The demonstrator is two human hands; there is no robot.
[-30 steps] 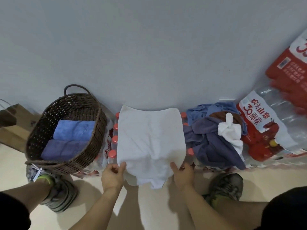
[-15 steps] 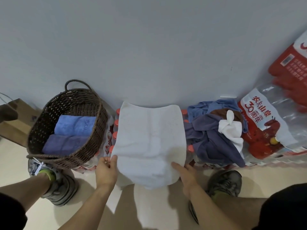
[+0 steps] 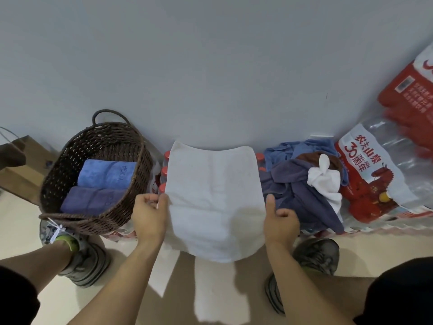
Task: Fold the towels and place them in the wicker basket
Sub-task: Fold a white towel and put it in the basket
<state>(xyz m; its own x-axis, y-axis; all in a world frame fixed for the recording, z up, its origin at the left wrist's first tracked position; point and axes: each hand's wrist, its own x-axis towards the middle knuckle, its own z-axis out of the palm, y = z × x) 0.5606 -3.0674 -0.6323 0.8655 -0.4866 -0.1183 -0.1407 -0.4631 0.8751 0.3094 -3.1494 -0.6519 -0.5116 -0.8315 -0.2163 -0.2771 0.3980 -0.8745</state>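
A white towel [image 3: 213,195] lies spread over a pack of red-capped bottles against the wall, its near edge hanging toward me. My left hand [image 3: 150,216] pinches the towel's left edge between thumb and fingers. At the right edge my right hand [image 3: 278,221] holds the towel, thumb up along it and fingers curled. The dark wicker basket [image 3: 56,212] stands to the left, holding a folded blue towel [image 3: 105,173] and a folded purple towel [image 3: 91,200]. A heap of unfolded towels [image 3: 302,186], blue, purple, brown and white, lies to the right.
Shrink-wrapped packs of water bottles [image 3: 377,174] with red labels are stacked at the far right. A brown paper bag [image 3: 21,170] stands left of the basket. My two shoes [image 3: 314,256] rest on the beige floor on either side of my arms.
Both hands have slid from the towel's near corners up along its side edges, farther from me. The towel's hanging near edge sits smoother and its lower flap has been drawn in.
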